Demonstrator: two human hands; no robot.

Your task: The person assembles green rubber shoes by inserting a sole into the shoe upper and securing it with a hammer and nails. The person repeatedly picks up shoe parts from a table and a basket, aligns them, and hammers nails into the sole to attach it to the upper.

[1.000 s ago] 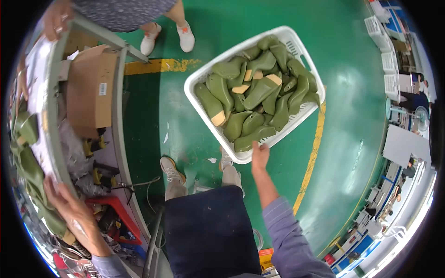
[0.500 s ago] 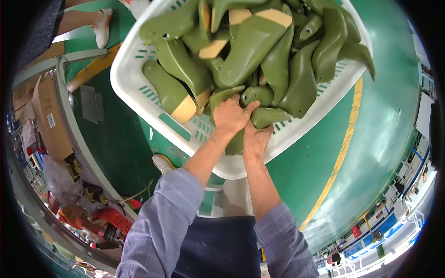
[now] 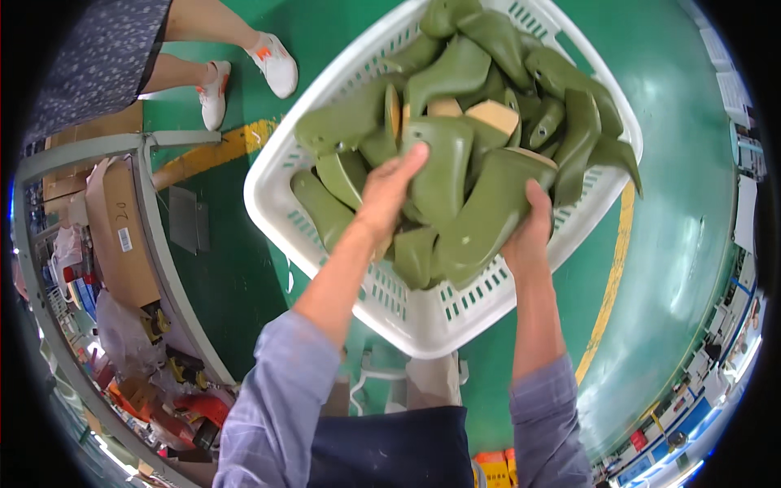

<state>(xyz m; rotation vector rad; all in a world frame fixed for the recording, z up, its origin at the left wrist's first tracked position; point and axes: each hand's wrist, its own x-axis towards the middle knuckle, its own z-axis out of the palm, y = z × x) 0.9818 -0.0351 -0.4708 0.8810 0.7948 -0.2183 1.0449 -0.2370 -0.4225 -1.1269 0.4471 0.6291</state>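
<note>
- Head view, frame centre: left hand (image 3: 389, 191) and right hand (image 3: 527, 236) clasp olive-green shoe lasts (image 3: 455, 195) over the white basket (image 3: 423, 321).
- Both grips closed around the lasts.
- Judged rigid, smooth, moderately heavy; best held at the narrow heel and waist.
- Upper left: another person's white shoes (image 3: 272, 61).

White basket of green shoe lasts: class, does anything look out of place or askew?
One green last hangs over the white basket's right rim. The rest lie jumbled inside, with both hands, left and right, on the pile.
</note>
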